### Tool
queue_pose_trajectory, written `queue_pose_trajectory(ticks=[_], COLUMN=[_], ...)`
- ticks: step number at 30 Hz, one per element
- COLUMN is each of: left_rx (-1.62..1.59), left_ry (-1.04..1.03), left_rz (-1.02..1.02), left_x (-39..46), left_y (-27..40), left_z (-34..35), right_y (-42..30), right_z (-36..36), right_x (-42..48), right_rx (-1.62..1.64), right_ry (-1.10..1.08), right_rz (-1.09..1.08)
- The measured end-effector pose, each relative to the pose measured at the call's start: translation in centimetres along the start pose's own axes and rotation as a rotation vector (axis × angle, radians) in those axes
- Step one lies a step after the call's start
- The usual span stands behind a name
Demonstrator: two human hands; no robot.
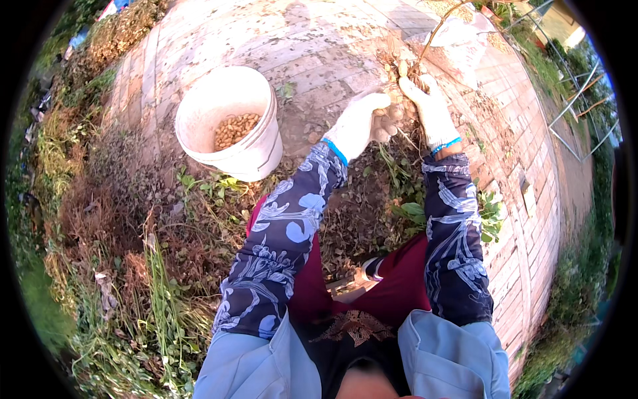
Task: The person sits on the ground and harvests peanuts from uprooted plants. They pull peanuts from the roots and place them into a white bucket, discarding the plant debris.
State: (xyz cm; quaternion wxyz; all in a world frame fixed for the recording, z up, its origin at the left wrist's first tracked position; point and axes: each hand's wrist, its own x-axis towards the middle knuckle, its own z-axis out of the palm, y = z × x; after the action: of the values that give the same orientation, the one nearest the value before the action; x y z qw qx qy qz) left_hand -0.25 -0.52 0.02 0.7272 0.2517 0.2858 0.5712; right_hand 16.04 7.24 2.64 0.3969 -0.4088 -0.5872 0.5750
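My right hand [431, 112], in a white knit glove with a blue cuff, grips a peanut plant [432, 37] near its roots, and the dry stem rises past the fingers. Peanut pods [402, 69] hang among the roots above my fingertips. My left hand [360, 122], gloved the same way, has its fingers curled at the root cluster beside the right hand. Whether a pod is between those fingers is hard to tell. Left of my hands stands a white plastic bucket [266, 162], with a heap of peanuts [235, 130] at its bottom.
Pulled plants and dry stalks [124, 279] are piled along the left. Fallen leaves and soil [356, 209] cover the ground between my legs. Brick paving [518, 259] runs along the right and far side. A white sack [461, 47] lies beyond my right hand, near a metal frame [573, 114].
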Motion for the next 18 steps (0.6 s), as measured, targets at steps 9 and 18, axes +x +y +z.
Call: queue_pose_trajectory(ticks=[9,18], left_rx=[0.545,-0.121], left_ry=[0.249,0.008], left_rz=[0.232,0.097], left_x=[-0.2,1.5], left_y=[1.9,0.0], left_z=[0.4,-0.9], right_y=[0.0,0.7], right_z=[-0.2,0.4], right_x=[-0.5,-0.8], right_rx=[-0.056,0.003], right_ry=[-0.048,-0.071], right_rz=[0.01,-0.046])
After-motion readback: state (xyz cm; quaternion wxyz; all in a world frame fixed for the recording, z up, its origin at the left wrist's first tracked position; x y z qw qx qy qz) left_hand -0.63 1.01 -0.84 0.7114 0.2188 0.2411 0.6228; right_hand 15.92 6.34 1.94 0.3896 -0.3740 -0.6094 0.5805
